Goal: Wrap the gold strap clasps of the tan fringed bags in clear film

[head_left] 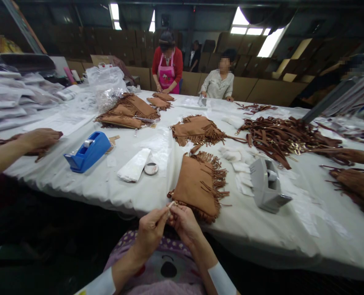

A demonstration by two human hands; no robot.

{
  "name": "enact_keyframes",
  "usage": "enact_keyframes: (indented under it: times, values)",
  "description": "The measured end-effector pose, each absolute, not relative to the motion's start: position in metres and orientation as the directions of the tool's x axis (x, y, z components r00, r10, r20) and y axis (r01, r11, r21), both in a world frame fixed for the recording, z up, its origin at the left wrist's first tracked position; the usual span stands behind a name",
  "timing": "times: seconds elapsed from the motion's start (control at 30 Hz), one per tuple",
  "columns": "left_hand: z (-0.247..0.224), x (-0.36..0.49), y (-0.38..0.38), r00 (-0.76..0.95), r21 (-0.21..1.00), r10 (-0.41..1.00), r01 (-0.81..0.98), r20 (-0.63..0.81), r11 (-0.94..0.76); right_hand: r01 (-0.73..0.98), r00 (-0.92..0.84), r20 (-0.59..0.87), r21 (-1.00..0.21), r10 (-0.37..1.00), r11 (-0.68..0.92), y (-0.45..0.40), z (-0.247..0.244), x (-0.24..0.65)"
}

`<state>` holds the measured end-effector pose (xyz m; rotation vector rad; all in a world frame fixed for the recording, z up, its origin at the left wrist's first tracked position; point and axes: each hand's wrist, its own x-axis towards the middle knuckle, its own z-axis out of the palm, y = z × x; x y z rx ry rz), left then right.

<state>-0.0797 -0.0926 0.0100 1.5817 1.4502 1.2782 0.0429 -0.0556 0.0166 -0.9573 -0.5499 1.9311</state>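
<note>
The left hand (151, 229) and right hand (184, 223) are pinching a small white scrap (170, 204) beside the metal clasp (175, 203), while the fringed brown bag (195, 184) is lying at one o'clock, presumably putting that corner within reach.

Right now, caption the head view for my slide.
Left hand and right hand pinch a small white piece by the near corner of a fringed brown bag.

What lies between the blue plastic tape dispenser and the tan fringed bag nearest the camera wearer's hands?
In the head view: a folded white bundle, a small round tape roll and some thin, translucent whitish plastic.
</note>
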Motion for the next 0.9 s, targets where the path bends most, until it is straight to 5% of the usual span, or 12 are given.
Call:
enact_keyframes:
  times: [0.2,0.3,0.43,0.6,0.9]
  values:
    - [0.008,-0.094,-0.092,0.224,0.581,0.926,0.727,0.304,-0.366,-0.463,-0.242,-0.41,-0.748,0.879,-0.476,-0.06,0.023,0.042]
    - [0.016,-0.094,-0.091,0.199,0.735,0.96,0.617,0.198,-0.28,-0.409,-0.23,-0.398,-0.788,0.888,-0.46,-0.06,0.024,0.041]
    - [0.023,-0.091,-0.085,0.1,0.967,0.99,0.245,-0.1,0.073,-0.384,-0.3,-0.338,-0.813,0.892,-0.438,-0.056,0.025,0.045]
    - [0.028,-0.092,-0.078,0.298,0.969,0.922,0.058,-0.247,0.241,-0.351,-0.276,-0.313,-0.848,0.909,-0.398,-0.054,0.02,0.05]
    - [0.021,-0.097,-0.076,0.26,0.938,0.908,-0.022,-0.329,0.347,-0.476,-0.253,-0.417,-0.732,0.873,-0.488,-0.052,0.02,0.054]
